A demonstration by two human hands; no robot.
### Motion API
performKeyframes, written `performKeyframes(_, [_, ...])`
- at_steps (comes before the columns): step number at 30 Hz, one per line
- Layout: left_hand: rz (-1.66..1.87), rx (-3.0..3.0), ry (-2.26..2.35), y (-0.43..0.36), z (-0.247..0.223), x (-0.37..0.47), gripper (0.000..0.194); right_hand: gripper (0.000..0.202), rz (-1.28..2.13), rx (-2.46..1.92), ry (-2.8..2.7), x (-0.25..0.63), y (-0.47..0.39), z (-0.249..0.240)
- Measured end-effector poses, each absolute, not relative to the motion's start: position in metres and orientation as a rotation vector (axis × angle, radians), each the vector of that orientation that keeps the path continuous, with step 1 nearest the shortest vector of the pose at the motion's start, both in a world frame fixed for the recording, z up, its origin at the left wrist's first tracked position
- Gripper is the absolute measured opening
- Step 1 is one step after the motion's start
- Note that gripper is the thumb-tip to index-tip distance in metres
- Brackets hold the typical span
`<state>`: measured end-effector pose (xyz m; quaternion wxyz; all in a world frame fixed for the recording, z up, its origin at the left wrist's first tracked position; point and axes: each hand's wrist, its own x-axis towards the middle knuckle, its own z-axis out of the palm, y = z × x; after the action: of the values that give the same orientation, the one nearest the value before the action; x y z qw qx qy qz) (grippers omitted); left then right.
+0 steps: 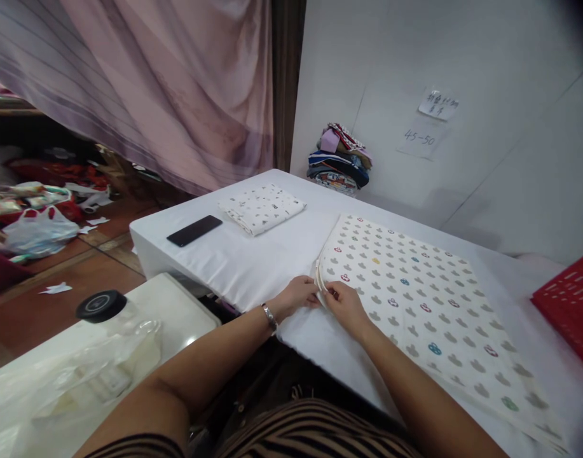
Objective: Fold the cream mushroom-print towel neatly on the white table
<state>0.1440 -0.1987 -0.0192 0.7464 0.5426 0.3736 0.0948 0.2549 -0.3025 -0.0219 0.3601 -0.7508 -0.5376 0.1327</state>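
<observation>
A white cloth (415, 286) printed with grey bunny-like shapes and a few coloured motifs lies spread over the right half of the white table. My right hand (347, 310) pinches its near left edge, where the hem curls up. Close beside it, my left hand (298, 296) has its fingers bent together at the same edge; the fingertips are partly hidden, and they seem to grip the cloth too. Farther back on the table rests a folded white cloth (263, 208) with small dark prints.
A black phone (194, 230) lies near the table's left corner. A stack of folded fabrics (339, 159) stands by the wall. At right is a red plastic basket (570, 305). On a lower white surface at left are a black-lidded jar (101, 306) and clear plastic bags (100, 375).
</observation>
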Motion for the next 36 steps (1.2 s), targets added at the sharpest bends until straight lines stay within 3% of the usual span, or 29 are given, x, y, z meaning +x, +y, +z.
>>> performKeyframes(7, [0.236,1.207,0.858,-0.198,-0.019,0.144,0.011,0.02,0.275,-1.904,-1.378,0.253,-0.305,-0.022])
performKeyframes(14, [0.231,1.248,0.84,-0.197,-0.024,0.146,0.008,0.018,0.205,-2.171,-1.713,0.239,-0.305,-0.012])
performKeyframes(26, [0.229,1.214,0.851,-0.196,-0.018,0.142,0.009,0.023,0.154,-2.375,-1.76,0.237,-0.306,-0.004])
performKeyframes(36, [0.246,1.23,0.848,-0.195,-0.017,0.138,0.014,0.022,0.183,-2.27,-1.816,0.229,-0.304,-0.008])
